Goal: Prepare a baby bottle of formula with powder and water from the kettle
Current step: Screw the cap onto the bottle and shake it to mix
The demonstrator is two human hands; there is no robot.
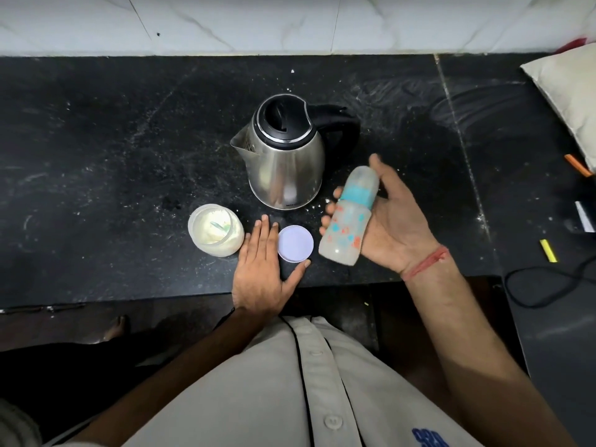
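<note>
My right hand (392, 225) holds a frosted baby bottle (350, 217) with a teal collar and clear cap, tilted above the black counter (113, 172). Just left of it stands a steel kettle (283, 156) with a black lid, spout pointing left and handle to the right. An open jar of pale formula powder (215, 233) with a scoop inside sits front left of the kettle. Its round white lid (295, 243) lies flat beside it. My left hand (263, 269) rests flat on the counter between jar and lid, fingers apart, thumb curved under the lid.
A white marble wall (290, 24) runs along the back. At the right lie a cushion (567, 91), an orange pen (579, 165), a yellow stick (548, 250) and a black cable (541, 285). The counter's front edge is just below my left hand.
</note>
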